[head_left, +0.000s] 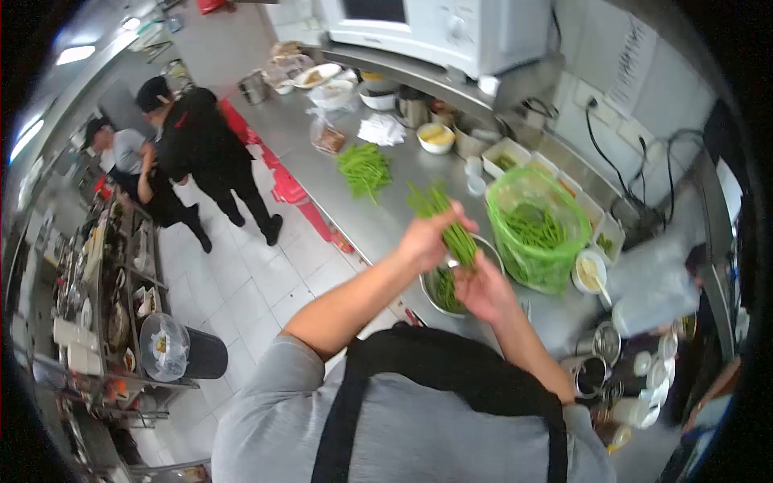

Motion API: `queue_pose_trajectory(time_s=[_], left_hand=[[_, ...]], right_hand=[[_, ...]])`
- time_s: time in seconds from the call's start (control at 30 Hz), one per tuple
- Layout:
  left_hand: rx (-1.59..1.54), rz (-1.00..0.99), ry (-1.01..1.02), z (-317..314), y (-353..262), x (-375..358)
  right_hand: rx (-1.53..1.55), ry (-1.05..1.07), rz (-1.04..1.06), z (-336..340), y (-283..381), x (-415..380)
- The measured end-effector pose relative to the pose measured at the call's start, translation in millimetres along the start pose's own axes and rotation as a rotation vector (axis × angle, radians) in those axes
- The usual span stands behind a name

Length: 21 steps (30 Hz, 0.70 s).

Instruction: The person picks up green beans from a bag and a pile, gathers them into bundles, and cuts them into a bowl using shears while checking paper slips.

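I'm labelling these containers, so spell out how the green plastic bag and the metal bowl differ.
The green plastic bag is see-through green; the metal bowl is silvery. The bag looks larger than the bowl. The left hand and right hand partly cover the bowl, but not the bag. Both contain green vegetables.

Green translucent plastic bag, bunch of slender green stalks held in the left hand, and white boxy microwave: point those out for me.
Green translucent plastic bag (pixel 551 274): head view, front wall.
Bunch of slender green stalks (pixel 460 243): head view, middle of the stalks.
White boxy microwave (pixel 428 37): head view, front panel.
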<state>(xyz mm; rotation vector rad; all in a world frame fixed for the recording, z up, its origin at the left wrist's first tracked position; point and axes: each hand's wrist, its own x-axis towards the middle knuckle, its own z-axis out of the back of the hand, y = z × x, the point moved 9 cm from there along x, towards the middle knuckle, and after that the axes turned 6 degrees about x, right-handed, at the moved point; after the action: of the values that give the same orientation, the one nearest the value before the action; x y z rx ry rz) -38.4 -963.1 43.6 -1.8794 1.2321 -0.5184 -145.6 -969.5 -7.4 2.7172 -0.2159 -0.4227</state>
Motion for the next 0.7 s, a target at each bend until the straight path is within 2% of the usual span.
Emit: queue_pose_trajectory(time_s=[0.07,0.17,0.2,0.27,0.3,0.37,0.43,0.5,0.53,0.63,0.7], left_hand=[[0.032,-0.202,-0.163,-4,-31,-4],[0.214,-0.402,-0.296,-8,-33,-9],[0.196,-0.352,-0.336,-10,-19,-13],[0.182,-0.415,-0.301,-29,-2,-25],[0.173,-0.447,-0.288,-35,4,-29],[0.241,-0.381,-0.194,-28,24,-20],[0.265,-0.320,-0.157,-23,25,-15],[0.119,-0.146,-0.084,-22,25,-14],[0.048,-0.060,-0.048,-23,24,-16],[-0.036,0.352,0.189,-33,46,-46],[0.005,0.449,0.306,-33,62,-73]], right_hand=[[0.155,-0.066,0.058,11,6,8],[0.326,-0.344,0.256,-10,9,-2],[0.345,-0.223,0.325,-15,15,6],[0.370,0.023,0.457,-18,24,19],[0.390,-0.049,0.461,-13,21,17],[0.420,-0.183,0.458,-7,19,12],[0.349,-0.170,0.444,0,13,13],[0.274,-0.162,0.403,-3,9,11],[0.182,-0.257,0.392,4,10,7],[-0.095,-0.210,0.416,12,34,3],[-0.173,0.100,0.451,-18,42,7]])
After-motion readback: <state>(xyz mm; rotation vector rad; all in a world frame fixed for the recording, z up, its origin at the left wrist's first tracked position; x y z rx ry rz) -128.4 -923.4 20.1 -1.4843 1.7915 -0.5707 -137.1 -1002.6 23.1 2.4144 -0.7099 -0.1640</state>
